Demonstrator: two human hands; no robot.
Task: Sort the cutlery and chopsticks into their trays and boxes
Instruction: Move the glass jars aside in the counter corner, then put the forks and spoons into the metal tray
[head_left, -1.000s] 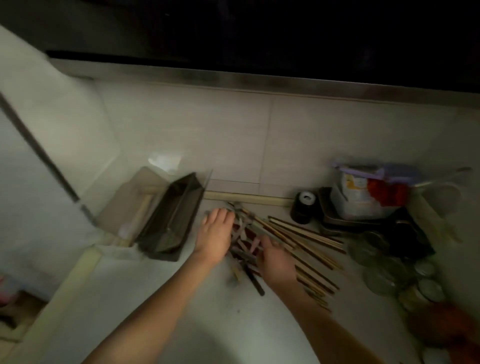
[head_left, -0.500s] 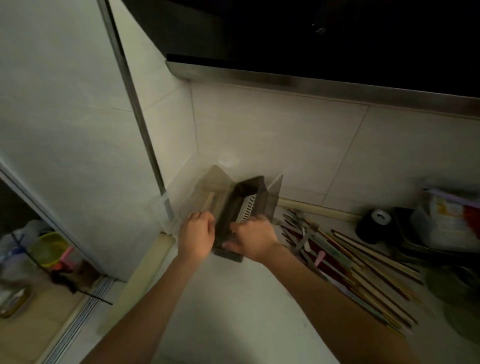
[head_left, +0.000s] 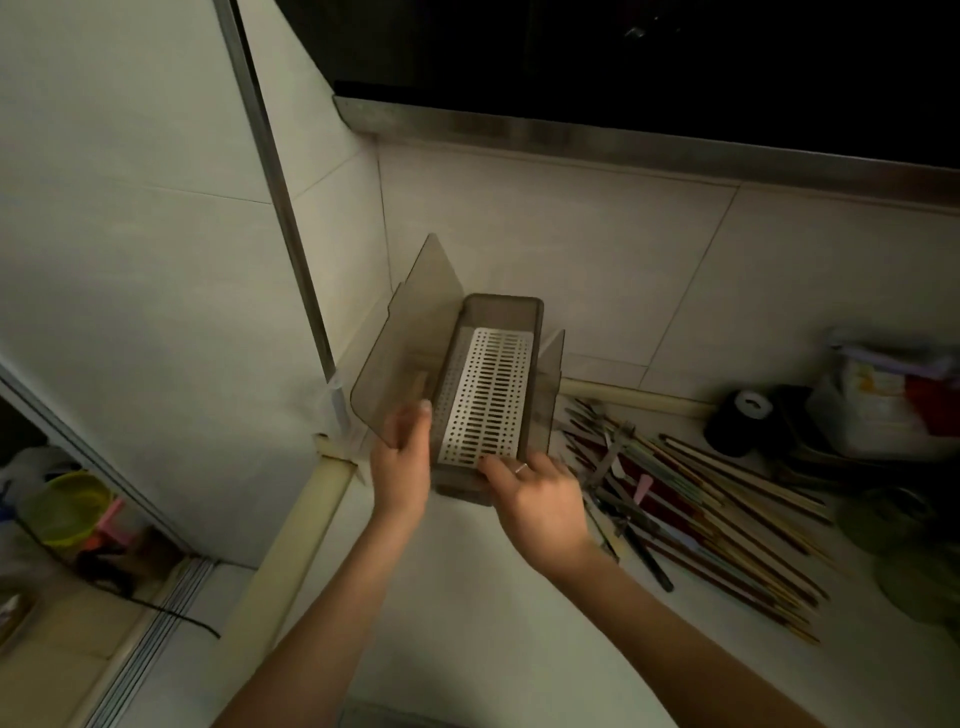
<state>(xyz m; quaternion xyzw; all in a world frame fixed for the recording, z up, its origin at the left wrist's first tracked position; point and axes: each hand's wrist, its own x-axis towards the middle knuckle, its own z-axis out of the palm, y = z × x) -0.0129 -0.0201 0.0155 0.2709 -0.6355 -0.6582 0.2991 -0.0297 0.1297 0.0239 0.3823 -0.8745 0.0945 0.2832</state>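
Observation:
A smoky translucent box (head_left: 524, 312) with a white perforated drain insert (head_left: 485, 397) stands on the counter in the corner, its lid (head_left: 402, 358) swung open to the left. My left hand (head_left: 402, 460) grips the near edge of the lid. My right hand (head_left: 540, 499) holds the box's near end, fingers curled over its rim. A pile of chopsticks and cutlery (head_left: 691, 504) lies on the counter to the right of the box, apart from both hands.
Tiled walls close the corner behind the box. A black tape roll (head_left: 743, 421), a bag (head_left: 883, 395) and jars sit at the far right. The counter's front-left edge drops to a floor with a green bowl (head_left: 67, 506).
Both hands left the chopstick pile and took hold of the box and lid. The box now faces me with its white insert showing, and the view has swung left.

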